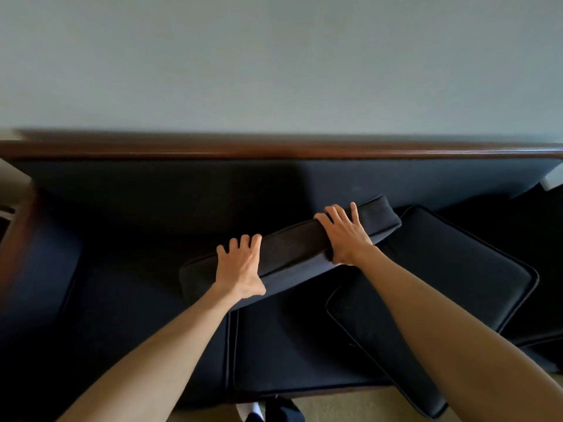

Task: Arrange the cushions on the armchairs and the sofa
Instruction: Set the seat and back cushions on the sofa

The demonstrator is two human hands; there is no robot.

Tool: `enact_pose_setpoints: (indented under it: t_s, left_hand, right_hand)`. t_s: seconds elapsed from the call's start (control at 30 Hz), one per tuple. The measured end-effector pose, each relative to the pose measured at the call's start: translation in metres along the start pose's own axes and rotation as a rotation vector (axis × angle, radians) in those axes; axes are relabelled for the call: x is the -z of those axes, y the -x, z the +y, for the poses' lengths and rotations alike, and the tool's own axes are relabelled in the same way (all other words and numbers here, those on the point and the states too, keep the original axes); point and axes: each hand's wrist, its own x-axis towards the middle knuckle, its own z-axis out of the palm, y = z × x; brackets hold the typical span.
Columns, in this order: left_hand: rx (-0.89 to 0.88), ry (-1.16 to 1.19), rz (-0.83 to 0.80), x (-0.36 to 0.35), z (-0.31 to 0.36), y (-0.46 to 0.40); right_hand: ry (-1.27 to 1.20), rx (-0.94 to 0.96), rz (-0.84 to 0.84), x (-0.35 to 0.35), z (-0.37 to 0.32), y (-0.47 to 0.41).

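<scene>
From the head camera we see one dark sofa (pixel 122 193) with a wooden top rail (pixel 274 152). We count two loose cushions. Our left hand (pixel 240 269) and right hand (pixel 345 236) both grip the top edge of one cushion (pixel 292 254), held upright over the seat. The second cushion (pixel 441 284) lies tilted to its right.

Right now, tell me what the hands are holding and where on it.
Both hands grip one dark cushion along its upper long edge: left hand near the lower end, right hand near the raised end, above the sofa.
</scene>
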Motion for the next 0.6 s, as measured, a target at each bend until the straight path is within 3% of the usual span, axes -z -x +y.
enact_pose_setpoints:
  t_s: [0.27,0.6]
  left_hand:
    - [-0.09,0.039,-0.021,0.039,-0.078,-0.017]
    - [-0.088,-0.095,-0.042,0.081,-0.27,0.003]
  right_hand:
    - [0.002,0.084,0.019,0.046,-0.032,-0.034]
    - [-0.112,0.083,0.076,0.103,-0.196,-0.103]
